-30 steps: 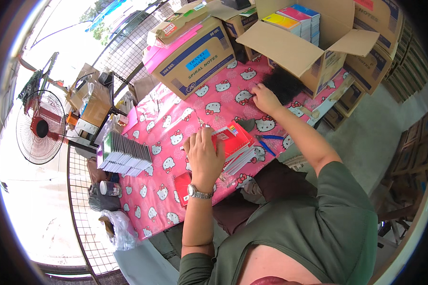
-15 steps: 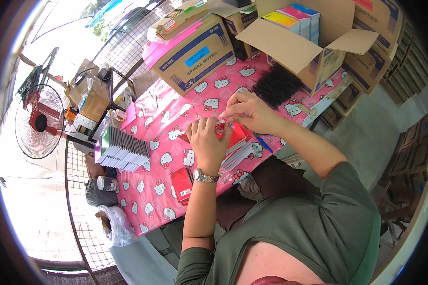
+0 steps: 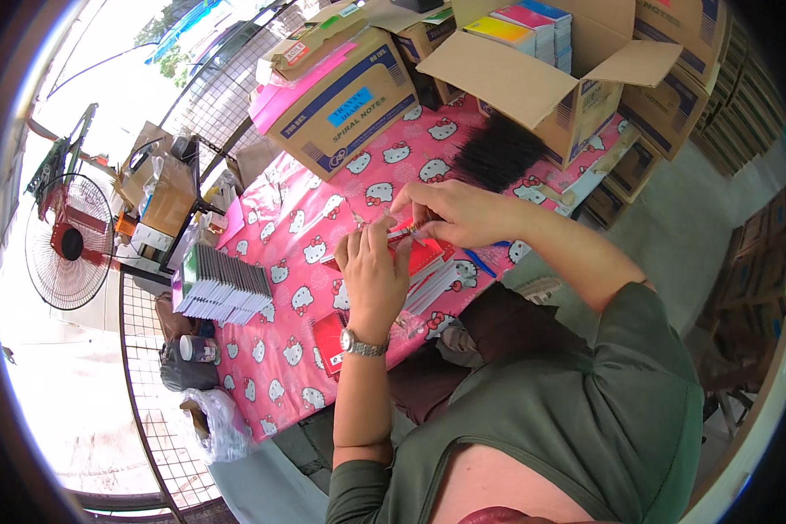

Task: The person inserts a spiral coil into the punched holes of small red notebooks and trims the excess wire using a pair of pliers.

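Note:
A red notebook (image 3: 424,255) lies on top of a pile of red-covered notebooks with white page edges. My left hand (image 3: 371,278), a metal watch at its wrist, closes over the left side of this top notebook. At its far edge, my right hand (image 3: 459,214) has its fingers curled in a pinch; whatever is between the fingertips is too small to make out. A blue tool (image 3: 480,262), possibly a pair of pliers, lies right of the pile. Another red notebook (image 3: 328,339) rests on the table near my left wrist, partly covered by it.
A pink patterned cloth (image 3: 297,262) covers the table. A row of dark spiral-bound notebooks (image 3: 223,284) stands at the left. Black wire spirals (image 3: 498,153) are bunched behind my right hand. A closed carton (image 3: 341,105) and an open carton (image 3: 576,113) of coloured notebooks stand farther back.
My right hand has dropped slightly, its fingers curling lower over the notebook's far edge. My left hand stays on the notebook. The whole view has shifted a little.

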The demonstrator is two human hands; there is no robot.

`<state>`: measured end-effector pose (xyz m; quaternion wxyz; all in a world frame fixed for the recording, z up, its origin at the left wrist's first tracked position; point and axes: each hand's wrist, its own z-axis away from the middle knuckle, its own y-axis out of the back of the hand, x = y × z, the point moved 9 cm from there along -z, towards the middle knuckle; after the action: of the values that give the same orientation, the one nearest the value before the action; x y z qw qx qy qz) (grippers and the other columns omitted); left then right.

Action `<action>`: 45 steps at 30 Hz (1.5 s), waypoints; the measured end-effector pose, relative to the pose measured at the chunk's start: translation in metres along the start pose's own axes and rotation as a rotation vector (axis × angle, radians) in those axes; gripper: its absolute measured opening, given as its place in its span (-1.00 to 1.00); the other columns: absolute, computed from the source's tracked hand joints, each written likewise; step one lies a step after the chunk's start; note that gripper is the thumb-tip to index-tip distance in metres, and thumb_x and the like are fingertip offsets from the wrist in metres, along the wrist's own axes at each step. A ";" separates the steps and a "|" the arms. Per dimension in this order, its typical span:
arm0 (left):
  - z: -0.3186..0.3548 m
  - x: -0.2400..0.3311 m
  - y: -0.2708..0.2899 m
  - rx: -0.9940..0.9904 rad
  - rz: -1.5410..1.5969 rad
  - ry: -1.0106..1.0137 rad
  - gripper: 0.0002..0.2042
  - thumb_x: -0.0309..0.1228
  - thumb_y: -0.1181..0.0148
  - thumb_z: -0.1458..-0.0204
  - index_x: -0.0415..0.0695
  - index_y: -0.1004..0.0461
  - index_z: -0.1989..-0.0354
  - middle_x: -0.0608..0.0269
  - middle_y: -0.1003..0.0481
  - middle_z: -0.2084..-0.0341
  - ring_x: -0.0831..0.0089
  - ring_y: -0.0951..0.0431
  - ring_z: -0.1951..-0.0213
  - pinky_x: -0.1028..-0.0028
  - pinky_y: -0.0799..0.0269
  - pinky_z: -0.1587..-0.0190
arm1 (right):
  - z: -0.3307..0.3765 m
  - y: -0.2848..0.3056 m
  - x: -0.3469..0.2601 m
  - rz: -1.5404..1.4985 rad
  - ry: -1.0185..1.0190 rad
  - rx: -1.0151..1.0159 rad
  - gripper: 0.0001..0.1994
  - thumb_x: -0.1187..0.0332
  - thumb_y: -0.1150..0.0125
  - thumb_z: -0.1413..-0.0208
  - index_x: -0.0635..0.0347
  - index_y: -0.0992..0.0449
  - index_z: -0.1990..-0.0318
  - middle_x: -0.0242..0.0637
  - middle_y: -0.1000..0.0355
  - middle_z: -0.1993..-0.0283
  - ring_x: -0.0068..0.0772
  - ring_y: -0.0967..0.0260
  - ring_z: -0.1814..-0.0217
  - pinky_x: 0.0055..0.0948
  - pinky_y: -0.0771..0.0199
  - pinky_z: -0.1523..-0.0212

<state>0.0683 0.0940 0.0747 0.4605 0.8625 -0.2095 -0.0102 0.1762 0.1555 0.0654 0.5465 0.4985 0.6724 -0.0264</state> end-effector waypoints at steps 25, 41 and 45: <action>0.020 -0.032 0.011 0.039 0.043 0.100 -0.66 -0.31 -0.43 0.05 -0.20 -0.49 0.17 0.06 -0.45 0.21 0.05 -0.36 0.08 0.17 -0.28 0.00 | -0.042 -0.025 0.185 -0.149 -0.434 -0.112 -0.54 -0.12 -0.20 -0.13 0.11 -0.55 0.11 -0.34 -0.44 0.12 -0.43 -0.39 0.02 -0.35 -0.42 0.00; 0.012 -0.041 0.007 0.031 0.160 0.080 -0.64 -0.32 -0.51 0.20 -0.18 -0.54 0.25 0.12 -0.46 0.30 0.09 -0.39 0.12 0.17 -0.33 0.04 | -0.050 -0.031 0.004 -0.692 -0.183 -0.695 -0.66 0.01 -0.19 -0.23 0.06 -0.45 0.08 -0.53 -0.34 0.24 -0.69 -0.29 0.24 -0.61 -0.29 0.27; 0.014 -0.042 0.004 0.007 0.167 0.115 -0.63 -0.34 -0.52 0.21 -0.18 -0.51 0.25 0.14 -0.46 0.30 0.10 -0.39 0.14 0.18 -0.33 0.04 | -0.059 -0.035 0.015 -0.518 -0.176 -0.642 -0.66 0.02 -0.19 -0.24 0.07 -0.44 0.07 -0.54 -0.34 0.24 -0.71 -0.26 0.25 -0.63 -0.28 0.26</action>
<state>0.0260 0.0963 0.0624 0.4682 0.8428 -0.2538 0.0785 0.1112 0.1817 0.0595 0.7047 0.1131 0.7004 0.0054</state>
